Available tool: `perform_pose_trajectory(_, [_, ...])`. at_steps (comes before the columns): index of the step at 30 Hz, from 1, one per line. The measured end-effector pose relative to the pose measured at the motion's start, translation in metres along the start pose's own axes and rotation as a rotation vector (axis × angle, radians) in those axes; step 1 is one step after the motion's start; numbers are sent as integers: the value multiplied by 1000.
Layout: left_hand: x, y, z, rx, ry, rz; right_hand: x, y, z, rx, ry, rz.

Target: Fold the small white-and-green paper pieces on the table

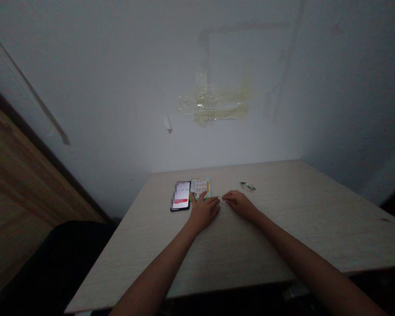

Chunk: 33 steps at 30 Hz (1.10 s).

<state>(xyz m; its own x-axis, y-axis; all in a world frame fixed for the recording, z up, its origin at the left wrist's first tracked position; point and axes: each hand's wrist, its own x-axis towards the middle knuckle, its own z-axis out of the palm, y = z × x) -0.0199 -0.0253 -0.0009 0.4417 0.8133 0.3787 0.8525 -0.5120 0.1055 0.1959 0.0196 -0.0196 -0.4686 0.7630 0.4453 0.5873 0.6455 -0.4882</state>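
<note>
1. Beyond both hands I had a pale wall rising, dim and scuffed with darker streaks.
2. Under the hands lay a light, wood-grained table, its far edge near the wall; the space beneath it was too dark for me to read.
3. Well left of the left hand, a wooden panel ran out of view, and a black shape below it I couldn't identify.
4. Two bare forearms came in below the hands, cut off by my lower border.
5. Ahead of the hands, shiny yellowed tape clung to the wall.
6. The left hand lay palm down, outer fingers splayed over the booklet, inner ones drawn toward the white piece; the right hand had its fingertips bunched narrow there. I couldn't tell whether either pinched it.
7. Just left of the left fingers was a phone, its screen partly pixelated.
8. A printed booklet lay partly hidden beneath the left fingers, its text illegible to me.
9. Just beyond the right hand sat a small patterned scrap.
10. Between both hands' fingertips was a tiny white piece, mostly covered.
</note>
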Motion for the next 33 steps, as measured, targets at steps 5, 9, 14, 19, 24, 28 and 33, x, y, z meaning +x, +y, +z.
perform_pose_trajectory(5, [1,1,-4,9,-36,-18,1,4,1,36,16,34])
perform_pose_trajectory(9, [2,1,-7,11,-45,-10,1,6,3,53,20,39])
perform_pose_trajectory(14, [2,3,-7,10,-50,-2,2,10,4,73,21,45])
perform_pose_trajectory(19, [1,4,-9,3,-63,4,2,11,3,80,18,35])
perform_pose_trajectory(24, [0,3,-12,0,-85,8,1,9,2,91,33,33])
perform_pose_trajectory(28, [0,3,-11,2,-100,19,1,9,1,94,32,32])
perform_pose_trajectory(33, [-1,3,-10,1,-98,21,1,11,3,106,28,39])
